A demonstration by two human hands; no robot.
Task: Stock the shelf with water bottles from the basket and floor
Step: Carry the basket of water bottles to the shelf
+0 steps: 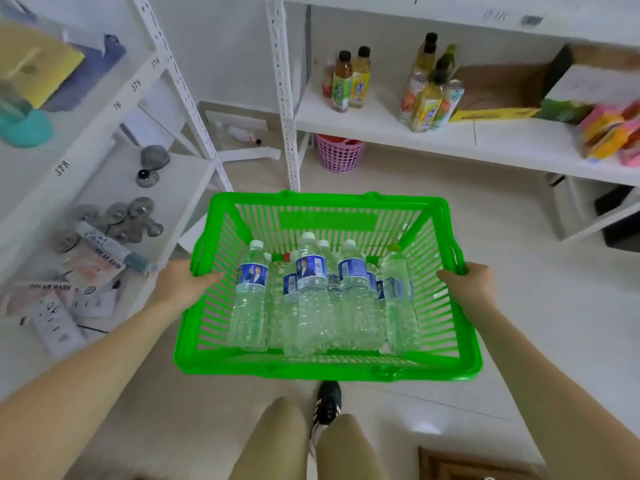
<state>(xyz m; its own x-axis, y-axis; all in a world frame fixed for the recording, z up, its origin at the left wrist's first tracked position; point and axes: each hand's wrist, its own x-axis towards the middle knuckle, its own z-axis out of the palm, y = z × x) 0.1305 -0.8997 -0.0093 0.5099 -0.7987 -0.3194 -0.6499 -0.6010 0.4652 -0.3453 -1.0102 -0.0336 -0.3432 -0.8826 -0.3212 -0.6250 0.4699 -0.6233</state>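
Presently: left hand (180, 282) and right hand (467, 280), fingers curled tight over opposite rims of green slatted plastic basket (325, 367), held above floor. Contents: clear blue-labelled plastic water bottles (311, 292), upright, clustered.

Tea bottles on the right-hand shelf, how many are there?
About 7: two tea bottles standing side by side at the shelf's left, with a third partly hidden behind them, and a cluster of roughly four nearer the cardboard box; more may be hidden.
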